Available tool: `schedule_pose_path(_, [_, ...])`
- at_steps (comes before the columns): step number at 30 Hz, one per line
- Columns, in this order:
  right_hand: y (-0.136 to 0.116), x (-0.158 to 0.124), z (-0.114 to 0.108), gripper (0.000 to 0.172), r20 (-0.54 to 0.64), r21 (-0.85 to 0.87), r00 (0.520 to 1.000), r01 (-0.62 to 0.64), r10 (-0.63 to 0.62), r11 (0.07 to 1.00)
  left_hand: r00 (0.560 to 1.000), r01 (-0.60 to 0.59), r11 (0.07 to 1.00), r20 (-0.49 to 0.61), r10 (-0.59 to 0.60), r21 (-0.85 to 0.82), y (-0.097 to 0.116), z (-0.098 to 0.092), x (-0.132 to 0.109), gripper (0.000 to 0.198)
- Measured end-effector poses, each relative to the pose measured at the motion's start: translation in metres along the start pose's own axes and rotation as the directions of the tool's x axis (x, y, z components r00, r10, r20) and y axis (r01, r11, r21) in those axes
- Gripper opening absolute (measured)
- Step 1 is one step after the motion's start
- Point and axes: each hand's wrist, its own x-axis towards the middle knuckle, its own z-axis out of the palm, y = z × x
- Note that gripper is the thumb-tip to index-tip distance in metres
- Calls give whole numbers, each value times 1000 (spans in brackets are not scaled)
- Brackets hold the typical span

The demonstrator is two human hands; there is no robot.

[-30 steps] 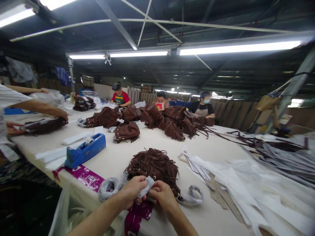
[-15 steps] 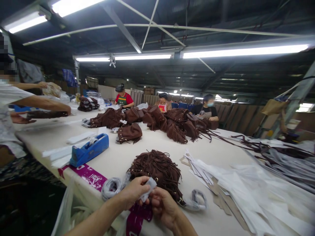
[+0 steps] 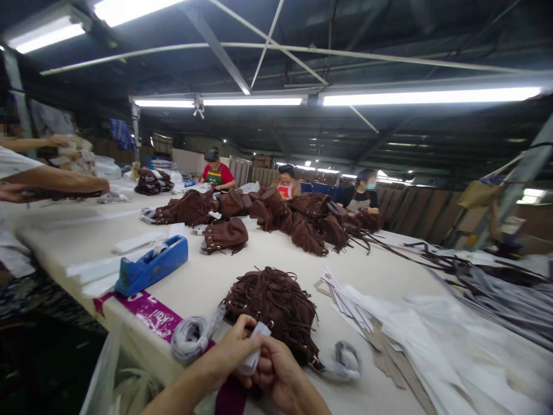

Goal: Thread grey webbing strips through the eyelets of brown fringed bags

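A dark brown fringed bag [image 3: 272,305] with metal eyelets lies on the table in front of me. At its near edge, my left hand [image 3: 239,346] pinches a small folded piece of white tissue paper [image 3: 254,354]. My right hand [image 3: 276,366] closes on the same paper from the other side, its fingers touching those of the left. Whether the paper wraps part of the bag is hidden by my fingers. Beside the bag lie a wrapped coiled strap [image 3: 190,339] on the left and another wrapped loop [image 3: 345,362] on the right.
A blue tape dispenser [image 3: 153,265] stands at the left near a purple printed strip [image 3: 149,314]. White sheets [image 3: 415,340] and card pieces spread at right. Beyond lies a heap of brown bags [image 3: 276,210]. Co-workers stand across the table and at left.
My right hand has moved up and in against the left, and both now close around the paper. At left, the co-worker's arms have shifted further left with a brown item.
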Motion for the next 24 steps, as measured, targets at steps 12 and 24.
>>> schedule_pose_path(12, [-60,-77,-140,27,274,-925,759,40,-590,-379,732,-593,331,321,601,734,56,-33,11,26])
schedule_pose_path(24, [-58,-80,-153,19,409,-785,771,23,-489,-619,767,-641,462,517,379,613,25,-58,38,72])
